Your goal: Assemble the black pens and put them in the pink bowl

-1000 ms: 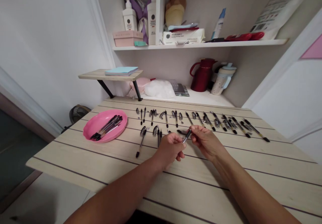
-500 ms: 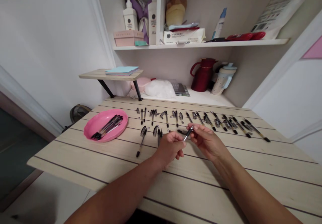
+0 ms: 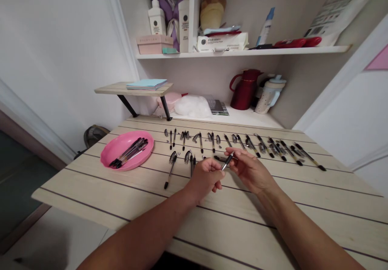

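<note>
A pen [image 3: 227, 162] with a black grip slants up to the right between my two hands. My left hand [image 3: 206, 178] is closed around its lower barrel. At the upper end, the thumb and fingers of my right hand [image 3: 249, 168] pinch the tip. Just behind the hands lies a black pen piece [image 3: 220, 158], partly covered by my right fingers. Uncapped pens and clear caps lie in a row along the back of the table, such as a pen [image 3: 201, 143] and a cap [image 3: 218, 140]. Nearer on the left is another pen [image 3: 170, 173] beside a cap [image 3: 173, 157].
A pink tray [image 3: 106, 150] holding several pens [image 3: 130, 153] stands on the left of the slatted table [image 3: 121, 199]. Behind it rises a small raised shelf [image 3: 106, 90]. A red jug [image 3: 245, 90] and a pale tumbler [image 3: 269, 94] stand at the back.
Both hands stay almost in place on the pen. The right fingers have shifted slightly at its tip, and the view has moved a little.
</note>
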{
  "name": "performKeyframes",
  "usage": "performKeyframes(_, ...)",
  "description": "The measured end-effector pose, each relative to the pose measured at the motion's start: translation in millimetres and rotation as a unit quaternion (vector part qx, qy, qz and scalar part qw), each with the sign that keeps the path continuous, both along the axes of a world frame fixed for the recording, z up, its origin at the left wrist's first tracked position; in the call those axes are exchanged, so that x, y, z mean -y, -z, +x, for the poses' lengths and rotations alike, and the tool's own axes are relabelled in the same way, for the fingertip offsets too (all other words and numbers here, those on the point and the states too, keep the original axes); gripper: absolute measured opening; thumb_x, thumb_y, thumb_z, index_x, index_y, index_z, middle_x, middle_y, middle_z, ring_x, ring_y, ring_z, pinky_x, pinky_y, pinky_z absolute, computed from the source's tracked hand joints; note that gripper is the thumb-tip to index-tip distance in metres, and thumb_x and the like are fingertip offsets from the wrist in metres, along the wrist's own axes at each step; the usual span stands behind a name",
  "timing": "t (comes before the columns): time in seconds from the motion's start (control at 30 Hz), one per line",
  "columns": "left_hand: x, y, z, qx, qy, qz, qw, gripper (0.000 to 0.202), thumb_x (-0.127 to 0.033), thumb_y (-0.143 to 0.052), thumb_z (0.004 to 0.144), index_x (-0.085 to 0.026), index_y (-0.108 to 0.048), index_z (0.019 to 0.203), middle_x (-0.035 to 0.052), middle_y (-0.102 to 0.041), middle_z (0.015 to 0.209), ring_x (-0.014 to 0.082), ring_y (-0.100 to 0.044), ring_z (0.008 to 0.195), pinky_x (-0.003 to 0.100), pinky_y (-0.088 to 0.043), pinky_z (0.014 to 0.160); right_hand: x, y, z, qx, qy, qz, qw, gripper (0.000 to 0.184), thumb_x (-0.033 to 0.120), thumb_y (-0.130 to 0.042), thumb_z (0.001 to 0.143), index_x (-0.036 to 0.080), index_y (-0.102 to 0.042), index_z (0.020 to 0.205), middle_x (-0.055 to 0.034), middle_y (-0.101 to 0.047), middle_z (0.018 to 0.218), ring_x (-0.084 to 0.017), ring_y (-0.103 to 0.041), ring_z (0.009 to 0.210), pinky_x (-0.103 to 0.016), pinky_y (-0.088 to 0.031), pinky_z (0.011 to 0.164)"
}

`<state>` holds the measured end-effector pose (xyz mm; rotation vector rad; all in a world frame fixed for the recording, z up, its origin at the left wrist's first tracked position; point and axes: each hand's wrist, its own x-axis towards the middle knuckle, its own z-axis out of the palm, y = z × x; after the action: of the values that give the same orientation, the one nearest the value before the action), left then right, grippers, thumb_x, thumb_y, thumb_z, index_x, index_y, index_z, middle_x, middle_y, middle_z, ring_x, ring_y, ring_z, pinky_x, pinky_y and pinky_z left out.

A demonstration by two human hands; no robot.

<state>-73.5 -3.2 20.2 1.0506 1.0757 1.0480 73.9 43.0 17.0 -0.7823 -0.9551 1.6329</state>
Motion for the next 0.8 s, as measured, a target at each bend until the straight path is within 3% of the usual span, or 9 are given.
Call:
performKeyframes(0.2, 1.5, -2.2, 0.3, -0.006, -0.003, 0.003, 1.0, 0.015, -0.021, -0.059, 0.062, -0.017, -0.047, 0.072, -0.0078, -0.046, 0.047, 0.005, -0.044, 0.035, 0.015, -0.029, 0.032, -1.6, 5.5, -0.2, 0.025, 0.006, 0.012, 1.0, 0.019, 0.033, -0.074, 0.063, 0.018, -0.062, 0.064, -0.0016, -0.061, 0.069, -0.007, -0.043, 0.048, -0.02, -0.029, 0.039)
performKeyframes(0.33, 1.9, -3.7, 0.1, -0.003, -0.005, 0.0, 1.0, 0.016, -0.022, -0.058, 0.062, -0.017, -0.047, 0.072, -0.0077, -0.046, 0.047, 0.0048, -0.044, 0.035, 0.014, -0.029, 0.033, 0.4, 3.0, -0.6, 0.008, -0.026, 0.004, 1.0, 0.029, 0.047, -0.065, 0.069, 0.02, -0.066, 0.078, -0.0039, -0.063, 0.08, -0.009, -0.048, 0.053, -0.022, -0.037, 0.045)
performKeyframes(0.4, 1.7, -3.8, -0.1, -0.001, -0.008, 0.0, 1.0, 0.016, -0.022, -0.058, 0.062, -0.017, -0.047, 0.072, -0.0076, -0.046, 0.048, 0.0049, -0.045, 0.035, 0.014, -0.029, 0.033, 0.8, 1.1, -0.1, 0.007, -0.022, 0.0, 1.0, 0.029, 0.045, -0.065, 0.068, 0.02, -0.066, 0.083, -0.0041, -0.063, 0.082, -0.009, -0.049, 0.053, -0.023, -0.039, 0.047)
performKeyframes(0.53, 0.7, -2.2, -0.6, -0.004, -0.003, -0.002, 1.0, 0.016, -0.022, -0.059, 0.062, -0.017, -0.047, 0.072, -0.008, -0.045, 0.046, 0.0049, -0.044, 0.035, 0.014, -0.029, 0.033, -0.9, 1.4, 0.6, 0.021, 0.002, 0.013, 1.0, 0.021, 0.032, -0.073, 0.062, 0.019, -0.066, 0.078, -0.0017, -0.059, 0.07, -0.008, -0.044, 0.049, -0.021, -0.03, 0.039)
performKeyframes(0.67, -0.3, 0.2, -0.7, -0.007, -0.001, 0.004, 1.0, 0.017, -0.022, -0.059, 0.062, -0.017, -0.047, 0.072, -0.0077, -0.047, 0.049, 0.005, -0.045, 0.035, 0.015, -0.029, 0.032, -2.2, 4.8, 0.1, 0.023, 0.002, 0.018, 1.0, 0.018, 0.031, -0.074, 0.063, 0.018, -0.063, 0.069, -0.0001, -0.056, 0.063, -0.007, -0.04, 0.047, -0.02, -0.026, 0.039)
performKeyframes(0.8, -0.3, 0.3, -0.3, -0.004, -0.001, 0.0, 1.0, 0.017, -0.022, -0.06, 0.061, -0.017, -0.047, 0.072, -0.0079, -0.046, 0.049, 0.0047, -0.045, 0.035, 0.014, -0.029, 0.032, -0.5, 4.2, -0.3, 0.035, -0.006, 0.016, 0.999, 0.021, 0.037, -0.073, 0.063, 0.019, -0.062, 0.068, -0.0022, -0.061, 0.069, -0.008, -0.043, 0.048, -0.02, -0.028, 0.039)
